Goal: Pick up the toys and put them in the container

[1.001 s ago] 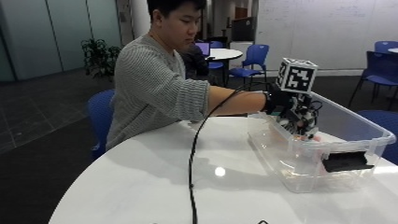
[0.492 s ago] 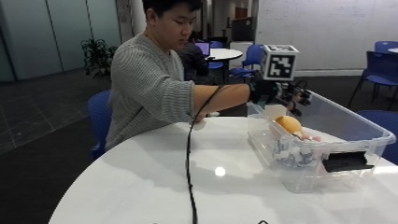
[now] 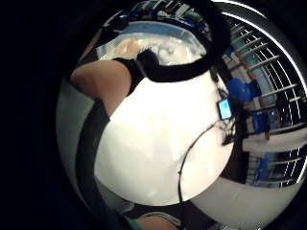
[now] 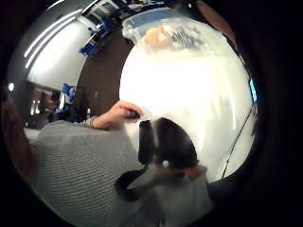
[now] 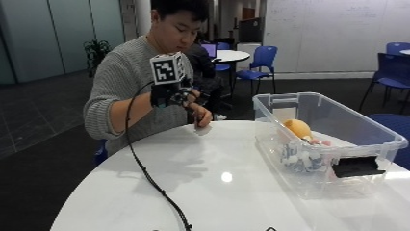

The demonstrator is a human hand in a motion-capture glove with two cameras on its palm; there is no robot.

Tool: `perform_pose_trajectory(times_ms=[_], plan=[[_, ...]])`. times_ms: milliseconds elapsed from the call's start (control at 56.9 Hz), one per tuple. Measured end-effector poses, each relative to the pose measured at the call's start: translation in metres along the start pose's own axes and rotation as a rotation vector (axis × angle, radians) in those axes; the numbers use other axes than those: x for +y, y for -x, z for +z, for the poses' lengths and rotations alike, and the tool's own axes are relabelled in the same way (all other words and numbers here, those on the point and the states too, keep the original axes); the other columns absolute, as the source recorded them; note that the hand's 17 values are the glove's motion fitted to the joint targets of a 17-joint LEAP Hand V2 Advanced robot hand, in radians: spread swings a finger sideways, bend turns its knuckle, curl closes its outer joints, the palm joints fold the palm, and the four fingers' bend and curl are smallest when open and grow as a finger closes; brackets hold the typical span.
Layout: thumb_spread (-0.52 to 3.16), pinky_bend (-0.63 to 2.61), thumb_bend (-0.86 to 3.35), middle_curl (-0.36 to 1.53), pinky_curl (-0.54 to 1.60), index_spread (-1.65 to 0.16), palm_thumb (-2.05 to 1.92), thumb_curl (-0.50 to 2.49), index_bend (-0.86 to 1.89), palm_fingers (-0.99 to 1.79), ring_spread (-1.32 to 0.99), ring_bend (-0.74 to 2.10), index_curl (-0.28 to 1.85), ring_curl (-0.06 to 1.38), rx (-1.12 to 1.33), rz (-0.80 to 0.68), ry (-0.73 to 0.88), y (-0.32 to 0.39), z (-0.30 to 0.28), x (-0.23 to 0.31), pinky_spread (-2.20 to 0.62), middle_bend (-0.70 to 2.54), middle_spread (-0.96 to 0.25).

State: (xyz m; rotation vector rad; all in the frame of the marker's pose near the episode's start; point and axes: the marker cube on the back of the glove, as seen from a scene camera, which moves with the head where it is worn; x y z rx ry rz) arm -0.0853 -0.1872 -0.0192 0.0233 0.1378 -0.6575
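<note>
The gloved right hand (image 5: pixel 174 96) is raised above the white table (image 5: pixel 211 178), well apart from the clear container (image 5: pixel 320 139); whether its fingers are spread or curled cannot be told. The toys (image 5: pixel 301 144) lie inside that container, off to the hand's side, while the bare hand (image 5: pixel 202 115) rests on the table edge just below the glove.

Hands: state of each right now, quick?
Gloved right hand: raised above the table, holding nothing visible; finger state cannot be told.
Bare left hand: resting at the table edge, fingers curled.
</note>
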Motion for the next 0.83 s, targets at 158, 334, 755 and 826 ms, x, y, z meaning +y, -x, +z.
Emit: perform_pose_trajectory(times_ms=[158, 334, 755, 826], plan=[[1.36, 1.17, -0.01, 0.35, 0.31, -0.40, -0.01, 0.30, 0.19, -0.01, -0.12, 0.43, 0.36, 0.39, -0.105, 0.299, 0.016, 0.013, 0.024, 0.032, 0.03, 0.18, -0.18], [1.37, 1.14, -0.01, 0.34, 0.31, -0.40, -0.01, 0.29, 0.19, -0.02, -0.12, 0.42, 0.37, 0.39, -0.109, 0.367, 0.042, 0.025, 0.039, 0.051, 0.03, 0.17, -0.18], [1.38, 1.06, -0.01, 0.34, 0.30, -0.39, 0.00, 0.29, 0.18, -0.03, -0.09, 0.35, 0.39, 0.36, -0.111, 0.405, 0.030, 0.023, 0.042, 0.054, 0.05, 0.17, -0.17], [1.38, 1.06, -0.01, 0.33, 0.30, -0.39, 0.00, 0.29, 0.18, -0.03, -0.09, 0.35, 0.39, 0.36, -0.116, 0.408, 0.038, 0.021, 0.043, 0.055, 0.05, 0.17, -0.17]])
